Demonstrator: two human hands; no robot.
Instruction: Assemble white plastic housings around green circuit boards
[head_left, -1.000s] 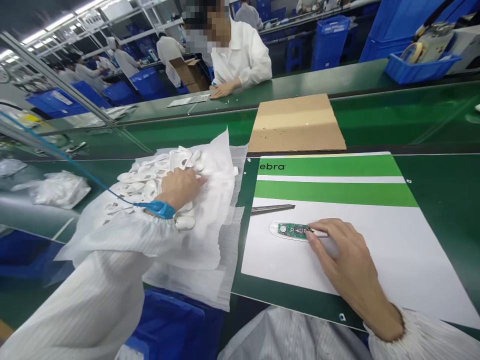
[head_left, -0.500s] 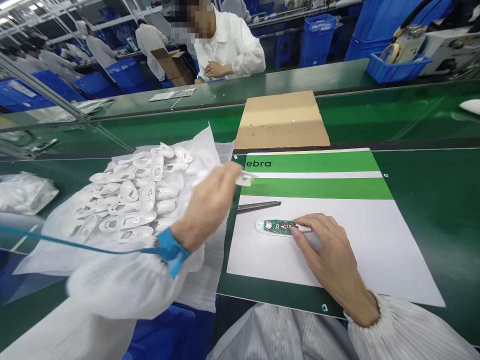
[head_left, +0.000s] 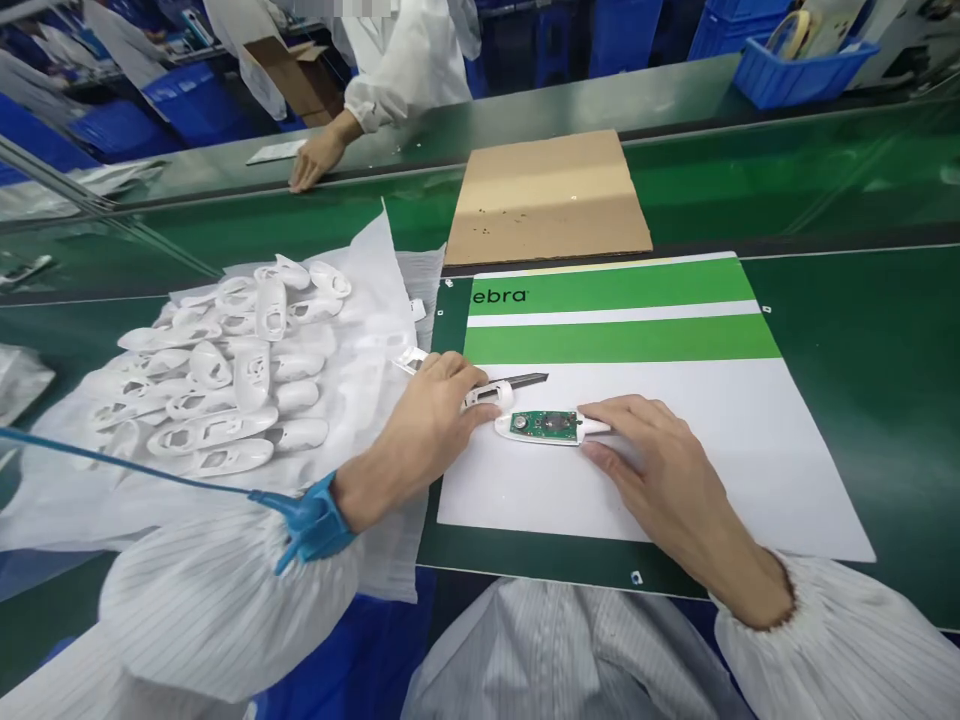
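Note:
A white oblong housing half with a green circuit board [head_left: 545, 426] lies on the white and green sheet [head_left: 675, 470]. My right hand [head_left: 660, 475] pinches its right end between thumb and fingers. My left hand [head_left: 429, 420], with a blue wrist strap, is closed on a white plastic cover [head_left: 489, 396] just left of the board. A dark flat tool [head_left: 525, 379] lies right behind the cover. To the left, several white plastic covers [head_left: 232, 375] are heaped on white foam wrap [head_left: 360, 300].
A brown cardboard piece [head_left: 547, 200] lies behind the sheet on the green conveyor [head_left: 825, 190]. Across the belt a person's hand [head_left: 311, 165] rests by a flat panel. Blue bins [head_left: 795, 70] stand at the far right. A blue coiled cord [head_left: 127, 465] crosses my left sleeve.
My left hand left the heap of covers carrying one white cover, swung right and brought it down beside the circuit board. My right hand kept hold of the board's end.

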